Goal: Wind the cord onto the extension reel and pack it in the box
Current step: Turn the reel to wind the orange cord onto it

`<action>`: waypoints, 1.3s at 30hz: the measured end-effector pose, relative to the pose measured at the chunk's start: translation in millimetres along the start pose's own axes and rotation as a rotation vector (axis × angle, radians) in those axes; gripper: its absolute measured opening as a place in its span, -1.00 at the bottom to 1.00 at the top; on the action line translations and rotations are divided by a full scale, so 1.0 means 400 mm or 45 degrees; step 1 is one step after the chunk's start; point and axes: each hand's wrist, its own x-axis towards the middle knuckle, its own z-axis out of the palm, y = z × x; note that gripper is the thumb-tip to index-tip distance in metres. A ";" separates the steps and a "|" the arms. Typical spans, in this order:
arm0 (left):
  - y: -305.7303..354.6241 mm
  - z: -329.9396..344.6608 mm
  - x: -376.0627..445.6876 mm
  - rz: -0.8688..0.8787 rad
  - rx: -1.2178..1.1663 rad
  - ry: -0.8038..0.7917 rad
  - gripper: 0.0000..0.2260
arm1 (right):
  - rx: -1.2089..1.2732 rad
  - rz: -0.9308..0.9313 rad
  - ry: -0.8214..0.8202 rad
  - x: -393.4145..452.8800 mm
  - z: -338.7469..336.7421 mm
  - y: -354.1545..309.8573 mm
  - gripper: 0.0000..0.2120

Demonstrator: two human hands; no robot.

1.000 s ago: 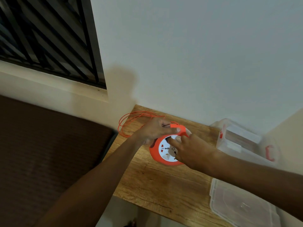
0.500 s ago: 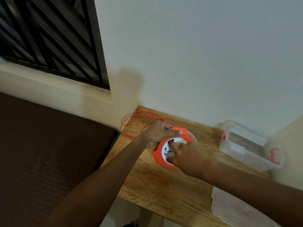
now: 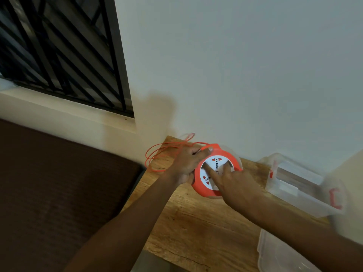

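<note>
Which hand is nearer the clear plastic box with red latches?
Right. The right hand rests on the orange reel, beside the clear plastic box; the left hand grips the reel's far side.

No readable text, brand or number is showing: the white face of the extension reel (image 3: 216, 169) is carrying only red and black socket marks, too small and blurred to be making out as lettering.

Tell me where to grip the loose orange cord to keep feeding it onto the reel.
Probably pinch the cord just beside the reel, coming from the reel's left, where the strand leaves its rim by the left hand. Farther out it lies in slack loops over the table corner, which would likely tangle.
</note>
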 end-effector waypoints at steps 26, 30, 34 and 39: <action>0.001 0.005 -0.016 -0.016 0.027 -0.016 -0.81 | 0.086 -0.229 0.175 -0.060 -0.006 0.064 -0.61; 0.000 0.008 -0.015 -0.033 0.059 -0.064 -0.83 | -0.011 -0.301 0.200 -0.063 0.014 0.069 -0.59; -0.005 0.014 -0.018 -0.081 0.092 -0.096 -0.80 | -0.054 -0.429 0.206 -0.057 0.033 0.075 -0.56; -0.014 0.011 -0.009 -0.094 0.184 -0.107 -0.70 | -0.124 -0.510 0.102 -0.067 0.041 0.077 -0.55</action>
